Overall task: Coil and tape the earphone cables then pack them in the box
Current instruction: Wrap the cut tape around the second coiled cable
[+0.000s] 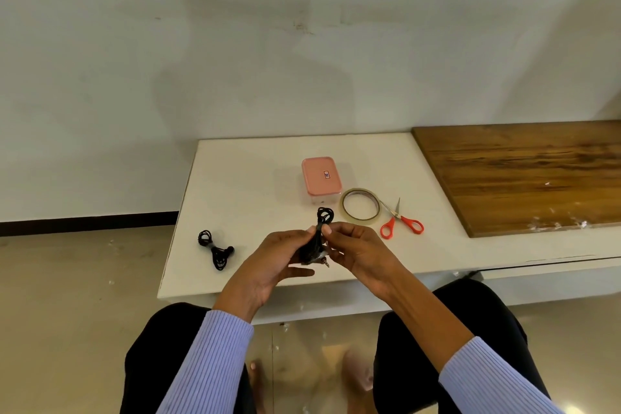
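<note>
Above the white table's front edge, my left hand (274,257) and my right hand (356,250) both hold a coiled black earphone cable (323,217). Its loops stick up above my fingers and its metal plug shows below them. My left fingers curl round the bundle's middle. My right thumb and fingers pinch it from the right. A second coiled black earphone cable (215,250) lies on the table to the left. The small box with a pink lid (321,178), closed, stands behind my hands. A roll of clear tape (359,203) lies to its right.
Red-handled scissors (401,220) lie just right of the tape roll. A brown wooden board (524,175) covers the surface at the right. The white table (242,185) meets a grey wall behind. My knees are under its front edge.
</note>
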